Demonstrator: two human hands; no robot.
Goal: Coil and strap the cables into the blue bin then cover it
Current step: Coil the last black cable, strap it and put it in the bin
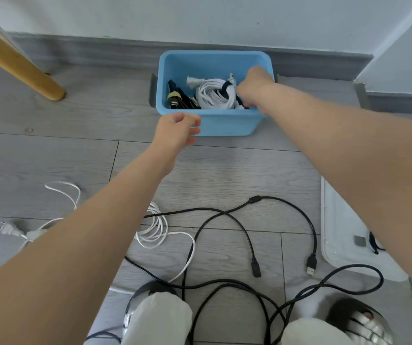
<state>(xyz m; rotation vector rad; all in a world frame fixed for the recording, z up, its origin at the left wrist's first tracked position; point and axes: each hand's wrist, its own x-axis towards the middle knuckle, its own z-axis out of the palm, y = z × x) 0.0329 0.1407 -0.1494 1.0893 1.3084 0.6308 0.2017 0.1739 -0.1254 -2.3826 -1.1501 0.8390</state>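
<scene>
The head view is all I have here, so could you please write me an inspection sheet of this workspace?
Surface: grey plank floor.
Job's things: blue bin by the wall, uncovered, holding a strapped white coil and a dark bundle; white lid flat on the floor at right.
Clutter: nothing seen beyond the cables.
Grippers: left hand in front of the bin, fingers loose, holding nothing; right hand reaches into the bin, grip hidden.
Cables: loose white cable with plug; black cables sprawled uncoiled.
Surroundings: wooden leg, grey skirting, white wall.
</scene>
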